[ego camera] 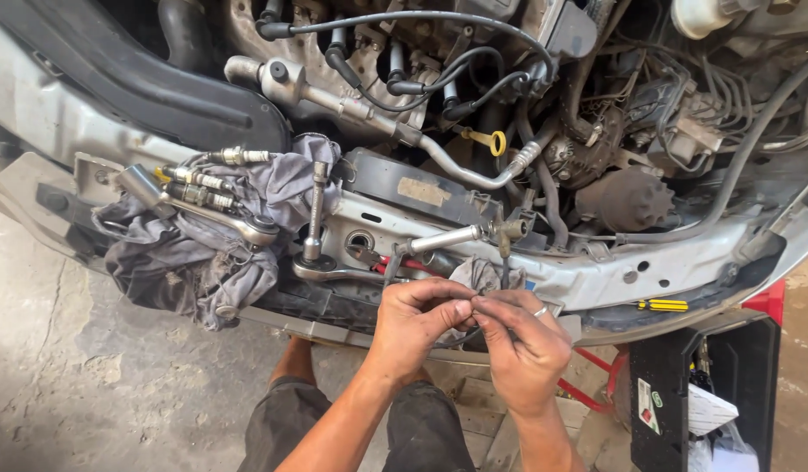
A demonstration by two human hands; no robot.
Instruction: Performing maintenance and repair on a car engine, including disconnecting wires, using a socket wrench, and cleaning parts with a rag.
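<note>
Both hands, left (414, 316) and right (519, 343), pinch a small thin dark metal part (474, 305) just below the car's silver front crossmember (596, 267). Looks light, stiff, probably greasy; fingertip grip at its ends suits it.

White label (648, 406); tan sticker (424, 191)

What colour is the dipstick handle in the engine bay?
Yellow: the dipstick handle is a ring, clearest in the head view.
</note>
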